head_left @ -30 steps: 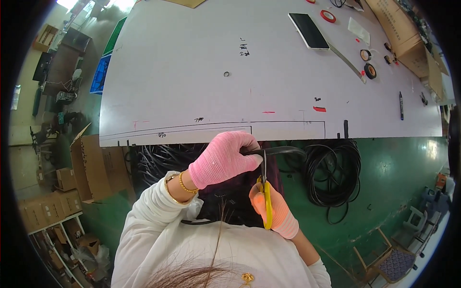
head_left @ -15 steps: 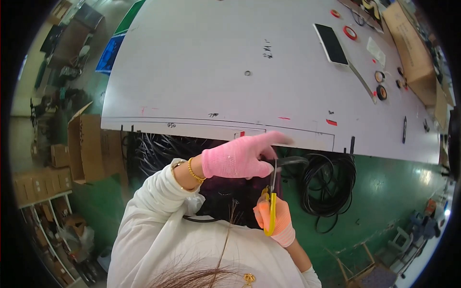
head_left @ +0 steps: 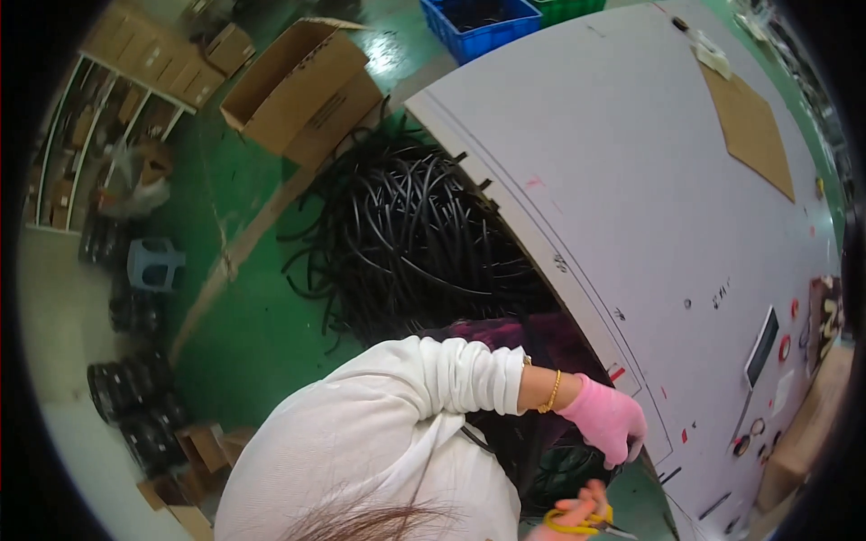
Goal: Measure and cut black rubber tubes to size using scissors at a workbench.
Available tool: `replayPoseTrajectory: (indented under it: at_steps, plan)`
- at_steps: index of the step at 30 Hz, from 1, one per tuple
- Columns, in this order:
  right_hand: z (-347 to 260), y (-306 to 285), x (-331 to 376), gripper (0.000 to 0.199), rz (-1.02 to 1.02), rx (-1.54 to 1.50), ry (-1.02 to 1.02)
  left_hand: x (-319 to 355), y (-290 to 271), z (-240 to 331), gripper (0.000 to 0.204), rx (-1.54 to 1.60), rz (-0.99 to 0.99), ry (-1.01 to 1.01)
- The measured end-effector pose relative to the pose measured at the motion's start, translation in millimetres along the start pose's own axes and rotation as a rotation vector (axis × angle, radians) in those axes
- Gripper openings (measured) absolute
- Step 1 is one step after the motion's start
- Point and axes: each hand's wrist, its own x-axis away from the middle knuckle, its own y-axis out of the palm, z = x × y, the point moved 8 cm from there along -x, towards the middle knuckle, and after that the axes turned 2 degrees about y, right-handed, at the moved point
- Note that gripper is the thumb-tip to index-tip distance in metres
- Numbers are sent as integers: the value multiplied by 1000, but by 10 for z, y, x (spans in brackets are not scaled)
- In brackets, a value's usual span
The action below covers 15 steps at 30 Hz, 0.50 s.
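My left hand point(head_left: 609, 419), in a pink knitted glove, hangs over the edge of the white table point(head_left: 577, 162). Its fingers curl downward and together; a small dark bit shows by the tips, but what they hold is hidden. Lower down, at the bottom of the view, my right hand point(head_left: 571, 516) in an orange-pink glove grips yellow-handled scissors point(head_left: 591, 523). The blades point right, apart from the left hand. Behind and below the hands lies a coil of black tubing point(head_left: 559, 473), partly covered by my arm.
A big heap of cut black tubes point(head_left: 406, 225) lies beside the table. Beyond it stand an open cardboard box point(head_left: 334, 113) and a blue crate point(head_left: 487, 41). On the table are a phone point(head_left: 762, 347), tape rolls point(head_left: 741, 445) and a cardboard sheet point(head_left: 753, 135). A stool point(head_left: 155, 264) is at left.
The view has swung left, bringing the tube heap into sight. My left hand's fingers, spread before, are now curled in. The scissors have turned from upright to pointing right, still in my right hand.
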Motion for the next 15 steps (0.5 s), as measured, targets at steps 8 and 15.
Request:
replayPoseTrajectory:
  at_steps: [8,15]
  plan:
    - [364,496,-471,28,-145,-399,391,648,-208,473,26,-32,95,121]
    - [-1149,819,-656,29,-290,-88,-104,2864,-1387,788,62,-412,1054,-43]
